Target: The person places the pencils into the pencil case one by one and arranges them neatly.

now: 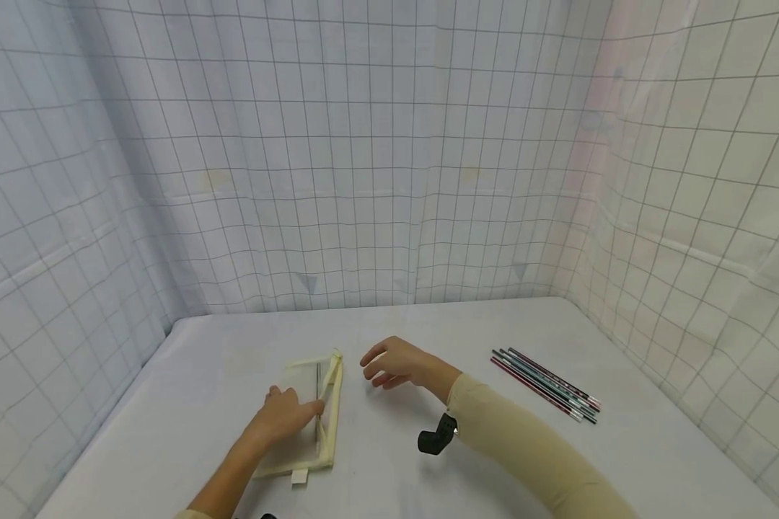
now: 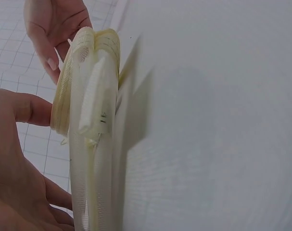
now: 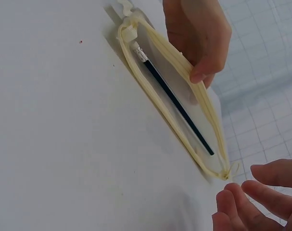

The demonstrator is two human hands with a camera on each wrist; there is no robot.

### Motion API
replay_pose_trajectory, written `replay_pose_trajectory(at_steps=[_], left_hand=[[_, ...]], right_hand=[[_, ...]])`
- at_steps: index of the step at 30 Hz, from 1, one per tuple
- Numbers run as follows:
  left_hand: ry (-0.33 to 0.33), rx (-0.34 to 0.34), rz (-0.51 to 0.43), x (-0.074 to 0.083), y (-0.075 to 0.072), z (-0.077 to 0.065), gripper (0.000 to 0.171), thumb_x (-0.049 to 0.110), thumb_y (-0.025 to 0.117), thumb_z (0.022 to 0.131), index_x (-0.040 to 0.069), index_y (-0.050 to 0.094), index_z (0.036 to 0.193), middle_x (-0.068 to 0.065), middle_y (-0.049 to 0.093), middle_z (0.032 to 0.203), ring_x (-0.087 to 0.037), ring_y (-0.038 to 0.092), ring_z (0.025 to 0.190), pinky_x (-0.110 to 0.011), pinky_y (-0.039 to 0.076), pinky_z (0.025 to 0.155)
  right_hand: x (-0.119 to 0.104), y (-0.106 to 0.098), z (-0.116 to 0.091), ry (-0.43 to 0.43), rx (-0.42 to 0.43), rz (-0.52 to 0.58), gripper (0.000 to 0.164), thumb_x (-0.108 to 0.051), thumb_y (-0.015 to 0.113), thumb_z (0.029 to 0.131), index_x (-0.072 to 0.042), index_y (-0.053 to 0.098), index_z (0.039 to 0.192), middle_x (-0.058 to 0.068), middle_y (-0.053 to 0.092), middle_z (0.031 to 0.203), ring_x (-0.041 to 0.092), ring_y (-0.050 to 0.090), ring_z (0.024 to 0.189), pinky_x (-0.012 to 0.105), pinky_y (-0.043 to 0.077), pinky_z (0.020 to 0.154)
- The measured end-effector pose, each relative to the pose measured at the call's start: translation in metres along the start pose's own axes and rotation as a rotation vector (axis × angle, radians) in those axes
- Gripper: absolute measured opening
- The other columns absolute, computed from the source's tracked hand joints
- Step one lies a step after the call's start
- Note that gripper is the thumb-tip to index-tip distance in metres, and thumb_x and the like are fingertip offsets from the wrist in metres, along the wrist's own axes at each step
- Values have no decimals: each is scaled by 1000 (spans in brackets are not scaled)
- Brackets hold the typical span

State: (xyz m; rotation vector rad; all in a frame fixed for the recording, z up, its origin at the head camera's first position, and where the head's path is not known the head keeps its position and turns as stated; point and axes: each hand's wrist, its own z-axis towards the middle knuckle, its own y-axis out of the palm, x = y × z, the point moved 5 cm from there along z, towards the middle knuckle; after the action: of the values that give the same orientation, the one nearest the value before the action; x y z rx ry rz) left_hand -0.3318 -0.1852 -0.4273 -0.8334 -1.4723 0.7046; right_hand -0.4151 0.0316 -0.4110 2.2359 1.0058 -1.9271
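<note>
A see-through zipper pouch (image 1: 335,432) with pale yellow edging lies on the table, its mouth gaping open. Inside it, the right wrist view shows a dark pencil (image 3: 177,103) with a white eraser end. My left hand (image 1: 282,418) holds the pouch by one side of the mouth, the thumb over the yellow edge. The fingers behind that side are partly hidden. Just right of the pouch's far end, my right hand (image 1: 399,362) hovers with loosely bent fingers and nothing in them. In the right wrist view its fingertips (image 3: 230,192) appear close to the pouch's corner.
Several dark and red pencils (image 1: 545,383) lie side by side at the right of the white table (image 1: 422,476). A white pull tab (image 1: 300,476) sticks out at the pouch's near end. Grid-patterned cloth (image 1: 376,158) hangs behind and on both sides.
</note>
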Motion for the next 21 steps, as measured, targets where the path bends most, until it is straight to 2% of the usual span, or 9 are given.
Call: replay_pose_trajectory(at_steps=[6,13,21], left_hand=[[19,-4,-8,-2,-1,-1,90,43,59,92,-36,38,130,-63,12,140,-73,16,136,-75,27,108],[16,-22,-50,-2,-2,-2,90,41,59,90,-36,36,131,-62,9,142,-73,9,137,-77,24,108],[34,-13,-25,-2,-2,-3,90,43,62,89,-36,41,127,-64,13,137,-75,18,133,-76,31,105]], right_hand=[[5,-23,-10,1,4,-44,34,-13,77,92,-2,72,124,5,75,98,21,72,86,35,60,76],[10,-44,-21,-4,10,-75,35,-12,79,90,-1,72,122,6,74,100,21,73,86,36,61,77],[16,-66,-33,12,34,-96,36,-14,78,91,-1,71,124,6,75,102,21,73,88,37,60,79]])
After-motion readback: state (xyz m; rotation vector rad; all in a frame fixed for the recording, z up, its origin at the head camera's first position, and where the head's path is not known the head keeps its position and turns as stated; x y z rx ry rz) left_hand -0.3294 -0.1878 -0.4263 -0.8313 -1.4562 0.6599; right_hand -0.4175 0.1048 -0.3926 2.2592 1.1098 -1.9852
